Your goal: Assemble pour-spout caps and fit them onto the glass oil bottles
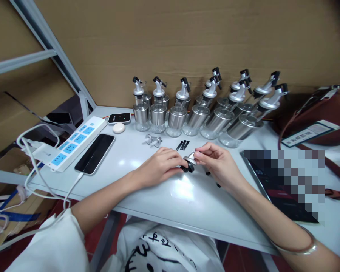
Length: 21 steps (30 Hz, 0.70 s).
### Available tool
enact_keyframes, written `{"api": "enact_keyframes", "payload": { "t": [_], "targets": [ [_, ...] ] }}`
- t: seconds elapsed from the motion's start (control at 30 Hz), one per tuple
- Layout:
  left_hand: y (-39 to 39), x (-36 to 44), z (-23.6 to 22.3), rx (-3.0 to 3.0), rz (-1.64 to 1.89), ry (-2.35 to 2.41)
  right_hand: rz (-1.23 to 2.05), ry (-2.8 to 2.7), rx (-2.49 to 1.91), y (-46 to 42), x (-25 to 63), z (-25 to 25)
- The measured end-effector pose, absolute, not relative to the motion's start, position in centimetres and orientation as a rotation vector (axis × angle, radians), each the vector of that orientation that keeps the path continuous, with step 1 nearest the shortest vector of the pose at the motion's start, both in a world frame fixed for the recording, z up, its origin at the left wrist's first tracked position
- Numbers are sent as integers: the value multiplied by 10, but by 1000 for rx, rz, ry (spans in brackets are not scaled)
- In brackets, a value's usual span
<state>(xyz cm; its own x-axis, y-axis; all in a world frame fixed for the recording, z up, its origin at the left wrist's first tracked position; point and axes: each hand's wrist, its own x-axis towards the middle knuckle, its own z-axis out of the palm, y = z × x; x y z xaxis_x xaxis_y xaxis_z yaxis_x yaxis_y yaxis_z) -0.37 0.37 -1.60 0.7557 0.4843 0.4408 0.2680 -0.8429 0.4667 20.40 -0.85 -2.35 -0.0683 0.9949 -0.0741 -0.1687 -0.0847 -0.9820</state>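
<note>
Between my two hands is a silver pourer spout (190, 159) with a black stopper on its underside. My left hand (164, 165) is closed round the black stopper end. From the other side, my right hand (218, 161) pinches the narrow silver tip between thumb and fingers. Several small black pieces (183, 145) lie on the table just beyond my hands, and another black piece (218, 185) shows beneath my right hand. Two silver spout parts (152, 141) without black tops rest farther left. My fingers partly hide the held spout.
Glass-and-steel bottles (176, 119) with pourer spouts stand in rows along the cardboard wall. To the left are a power strip (73, 145), a phone (95, 154) on a cable, a small black device (119, 118) and a round white case (118, 128). A tablet (274, 181) lies right.
</note>
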Motion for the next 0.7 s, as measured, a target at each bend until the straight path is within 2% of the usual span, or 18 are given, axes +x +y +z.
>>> {"api": "enact_keyframes", "payload": {
  "t": [0.7],
  "targets": [
    [5, -2, -20, 2636, 939, 559, 1387, -1049, -1114, -10, 203, -19]
  ]
}}
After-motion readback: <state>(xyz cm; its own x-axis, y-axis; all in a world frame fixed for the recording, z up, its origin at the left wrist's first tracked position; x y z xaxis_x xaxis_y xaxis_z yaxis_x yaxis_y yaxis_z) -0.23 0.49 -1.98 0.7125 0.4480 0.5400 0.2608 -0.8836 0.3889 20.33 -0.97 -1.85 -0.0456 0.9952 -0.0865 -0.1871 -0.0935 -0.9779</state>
